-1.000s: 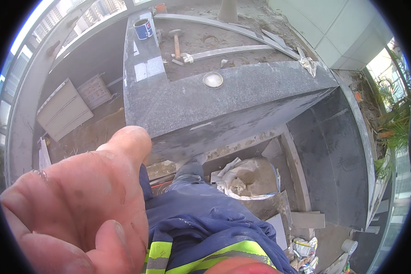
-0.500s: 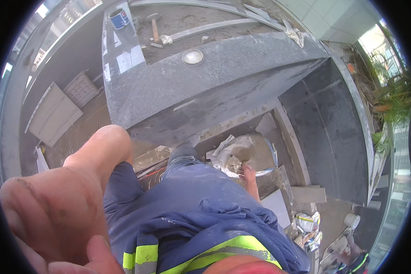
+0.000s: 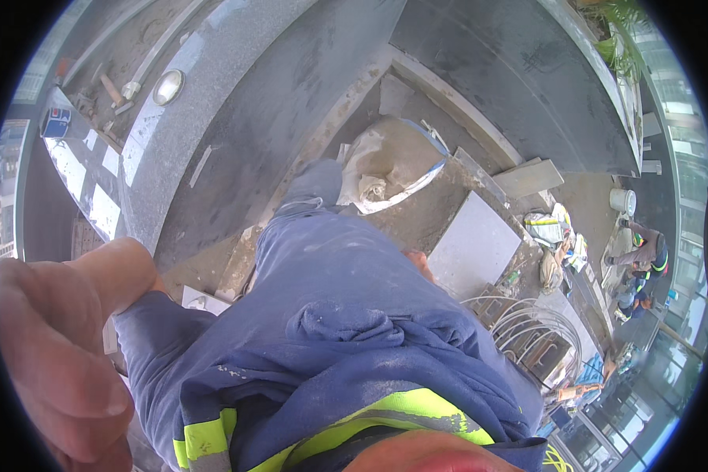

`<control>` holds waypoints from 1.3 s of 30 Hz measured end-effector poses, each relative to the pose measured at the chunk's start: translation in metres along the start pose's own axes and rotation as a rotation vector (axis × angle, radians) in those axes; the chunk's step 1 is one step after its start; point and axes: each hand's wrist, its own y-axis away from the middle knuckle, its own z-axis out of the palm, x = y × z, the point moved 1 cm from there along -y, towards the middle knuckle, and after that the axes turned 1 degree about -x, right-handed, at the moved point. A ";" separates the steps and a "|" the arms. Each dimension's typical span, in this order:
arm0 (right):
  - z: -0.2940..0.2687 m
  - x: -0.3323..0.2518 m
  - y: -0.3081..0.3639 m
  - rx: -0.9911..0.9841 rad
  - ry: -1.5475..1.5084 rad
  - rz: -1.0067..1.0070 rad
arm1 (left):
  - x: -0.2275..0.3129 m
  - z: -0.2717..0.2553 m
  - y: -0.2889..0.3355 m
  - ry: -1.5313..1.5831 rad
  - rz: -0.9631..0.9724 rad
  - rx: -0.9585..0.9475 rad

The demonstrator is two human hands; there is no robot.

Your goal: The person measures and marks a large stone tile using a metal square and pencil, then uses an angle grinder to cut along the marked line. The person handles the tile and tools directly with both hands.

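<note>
My left hand [image 3: 63, 354] is raised large at the lower left, close to the camera, its fingers curled in with nothing visible in them. Only a small part of my right hand [image 3: 421, 266] shows past my blue clothing, so its fingers cannot be read. It is beside a pale flat panel [image 3: 476, 244]. Beyond it lies an open white sack [image 3: 401, 161] spilling grey-brown powder, with a crumpled piece at its mouth. Grey stone slabs [image 3: 275, 102] form a raised bench wall in front of me.
On the bench are a round pale lid [image 3: 167, 87], a blue can [image 3: 56, 123] and a hammer [image 3: 110, 90]. To the right lie coiled hose [image 3: 543, 334], bags [image 3: 549, 228] and a white bucket [image 3: 623, 200]. A bent-over co-worker [image 3: 645, 256] is at the far right.
My view has turned to the right, so the bench has shifted left and the hose has come into view. My left hand's fingers are more curled. My right forearm is now mostly hidden.
</note>
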 end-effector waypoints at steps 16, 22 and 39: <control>-0.150 -0.182 -0.343 0.108 -0.387 0.629 | -0.437 -0.069 0.081 -0.599 -0.503 -0.370; -0.265 -0.240 -0.377 0.381 -0.609 0.569 | -0.641 -0.057 0.102 -0.586 -1.010 -0.224; -0.523 -0.238 -0.566 0.197 -0.349 0.328 | -0.880 0.040 0.147 -1.024 -1.357 -0.019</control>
